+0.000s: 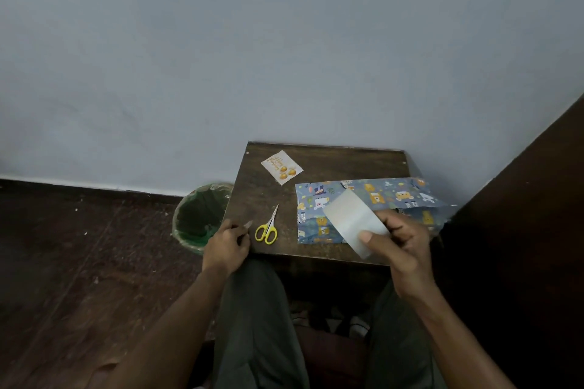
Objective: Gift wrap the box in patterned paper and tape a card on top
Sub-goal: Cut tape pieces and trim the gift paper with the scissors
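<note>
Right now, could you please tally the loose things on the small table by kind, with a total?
Cards: 1, the card at the far left.
Scissors: 1, the yellow-handled scissors near the front edge.
Wrapped boxes: 1, the box in patterned paper on the right.
Total: 3.
Besides these, the right hand holds a pale strip above the box.

Dim, flat indoor light; soft focus, wide-angle bending at the edges.

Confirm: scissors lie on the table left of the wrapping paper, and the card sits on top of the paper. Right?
Not quite. In the head view the card sits on the bare table, apart from the paper. The scissors do lie left of the paper.
</note>
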